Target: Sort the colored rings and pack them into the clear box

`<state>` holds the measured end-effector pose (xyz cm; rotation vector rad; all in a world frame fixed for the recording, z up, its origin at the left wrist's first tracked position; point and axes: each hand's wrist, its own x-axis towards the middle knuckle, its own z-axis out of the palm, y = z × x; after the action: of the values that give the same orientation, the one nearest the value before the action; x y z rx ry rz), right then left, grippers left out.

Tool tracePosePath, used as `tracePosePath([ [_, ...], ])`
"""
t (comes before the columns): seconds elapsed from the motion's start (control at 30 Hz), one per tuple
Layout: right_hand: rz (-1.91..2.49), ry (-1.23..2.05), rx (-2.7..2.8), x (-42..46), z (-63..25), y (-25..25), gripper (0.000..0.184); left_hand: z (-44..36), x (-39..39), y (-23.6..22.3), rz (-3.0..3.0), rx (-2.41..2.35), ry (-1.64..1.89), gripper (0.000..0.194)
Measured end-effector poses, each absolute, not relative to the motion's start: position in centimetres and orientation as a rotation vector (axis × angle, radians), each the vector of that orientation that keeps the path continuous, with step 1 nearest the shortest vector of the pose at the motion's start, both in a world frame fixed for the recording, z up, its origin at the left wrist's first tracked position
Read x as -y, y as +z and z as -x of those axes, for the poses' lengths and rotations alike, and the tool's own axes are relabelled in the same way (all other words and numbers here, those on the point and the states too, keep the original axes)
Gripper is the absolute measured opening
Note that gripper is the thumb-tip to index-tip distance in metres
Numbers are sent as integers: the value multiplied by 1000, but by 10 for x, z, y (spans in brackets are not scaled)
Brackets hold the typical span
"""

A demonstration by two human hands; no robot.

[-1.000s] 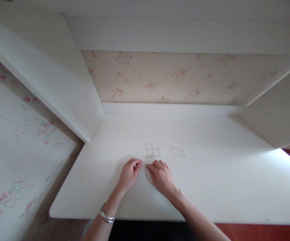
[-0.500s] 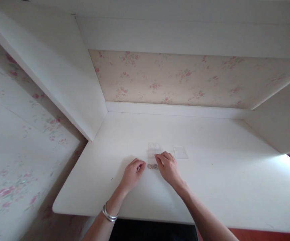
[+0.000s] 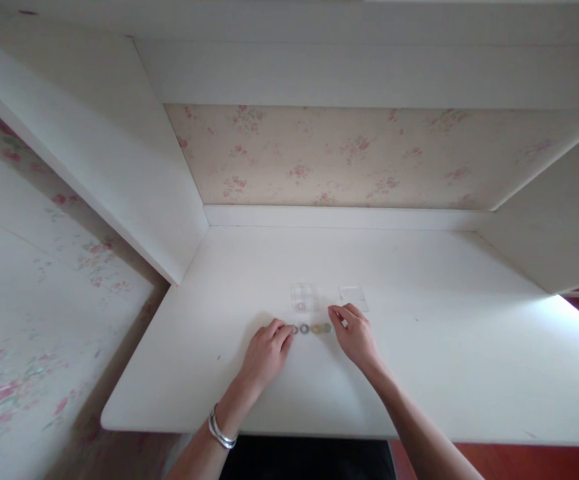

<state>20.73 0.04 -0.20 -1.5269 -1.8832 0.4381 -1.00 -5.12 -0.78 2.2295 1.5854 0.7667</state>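
Observation:
A short row of small rings (image 3: 310,329) lies on the white desk (image 3: 419,373) between my two hands. My left hand (image 3: 268,351), with a silver bangle (image 3: 218,430) on the wrist, rests with curled fingers touching the row's left end. At the row's right end my right hand (image 3: 354,333) has its fingertips pinched together; whether they hold a ring is hidden. Just behind the rings stands a small clear divided box (image 3: 303,298), with its flat clear lid (image 3: 353,298) lying to the right.
The desk sits in a white alcove with side panels (image 3: 119,147) left and right and floral wallpaper (image 3: 349,157) behind. The desk's front edge runs just below my wrists. A red-brown floor (image 3: 544,460) shows beneath at the right.
My hands have moved apart, the right one sliding to the right. More rings now show in a row between them than half a second ago.

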Motion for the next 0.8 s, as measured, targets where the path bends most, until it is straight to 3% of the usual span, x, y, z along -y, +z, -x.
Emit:
tracePosePath([
  [0.37,1579,598,1701,18,-231,-21,39,0,45,-5,-2346,-1653,640,27],
  [0.8,1532,641,1619,17,-235,-22,38,-3,30,11,-1905,-1576,959,26],
])
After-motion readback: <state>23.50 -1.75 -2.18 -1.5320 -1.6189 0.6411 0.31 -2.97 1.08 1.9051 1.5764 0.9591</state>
